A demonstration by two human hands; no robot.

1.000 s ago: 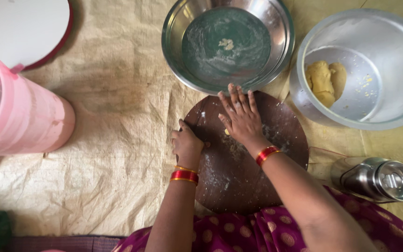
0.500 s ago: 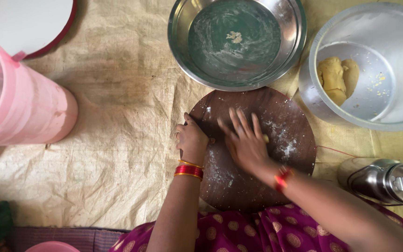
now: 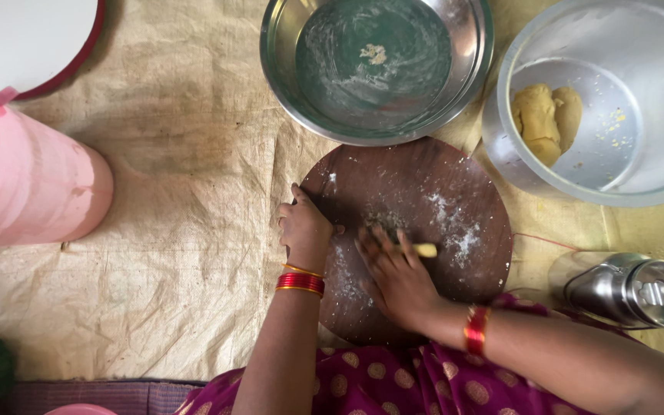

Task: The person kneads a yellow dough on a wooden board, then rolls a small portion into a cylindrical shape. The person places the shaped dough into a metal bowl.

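A round dark wooden board [image 3: 439, 180] dusted with flour lies on a beige mat in front of me. My left hand [image 3: 305, 229] grips the board's left edge, thumb on top. My right hand [image 3: 397, 277] lies over a small pale yellow dough piece [image 3: 426, 250] near the board's middle, fingers curled and blurred, with only the dough's end poking out to the right. Both wrists wear red bangles.
A steel bowl [image 3: 278, 84] smeared with flour sits beyond the board. At the right, an aluminium pot [image 3: 647, 192] holds dough lumps [image 3: 545, 119]. A steel container [image 3: 639, 292] lies at the right, a pink jug [image 3: 32, 192] at the left and a white lid [image 3: 17, 34] at the top left.
My right hand has drawn back from the far side of the board toward me, over the dough. The left hand has stayed on the board's edge.
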